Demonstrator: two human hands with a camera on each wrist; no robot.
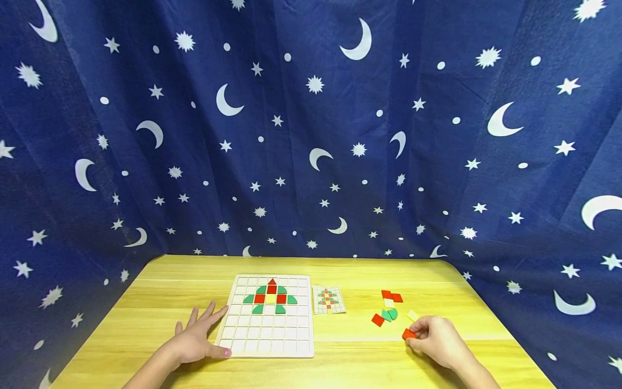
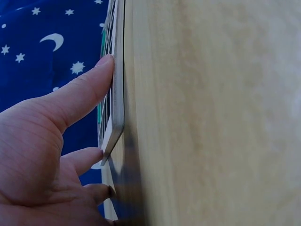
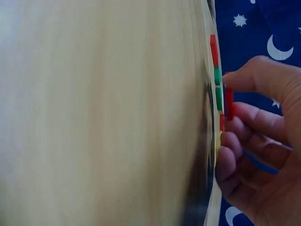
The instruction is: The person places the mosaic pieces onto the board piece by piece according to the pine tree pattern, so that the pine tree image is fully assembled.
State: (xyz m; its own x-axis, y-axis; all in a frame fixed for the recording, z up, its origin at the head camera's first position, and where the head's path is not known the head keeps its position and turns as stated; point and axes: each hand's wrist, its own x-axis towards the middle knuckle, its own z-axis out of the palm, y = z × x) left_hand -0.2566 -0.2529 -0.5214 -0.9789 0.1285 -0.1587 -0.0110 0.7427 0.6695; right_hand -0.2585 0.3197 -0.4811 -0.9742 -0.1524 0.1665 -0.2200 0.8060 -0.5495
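Observation:
A white grid board (image 1: 272, 348) lies left of centre in the head view. Red, green and yellow pieces form a tree-like pattern on its upper part. My left hand (image 1: 198, 337) is spread along the board's left side, thumb on the near corner and forefinger at the edge; the left wrist view shows the thumb (image 2: 84, 92) on the rim. Over the table's right side, my right hand (image 1: 441, 341) pinches a red tile (image 3: 229, 96) between thumb and forefinger. Just beyond it lies a yellow piece (image 1: 412, 315).
A small pattern card (image 1: 329, 300) lies right of the board. Between card and right hand are loose pieces: a red tile (image 1: 378, 320), green pieces (image 1: 392, 313), more red tiles (image 1: 397, 297) and a pale tile (image 1: 389, 303). A blue curtain (image 1: 311, 124) hangs behind the wooden table (image 1: 359, 362).

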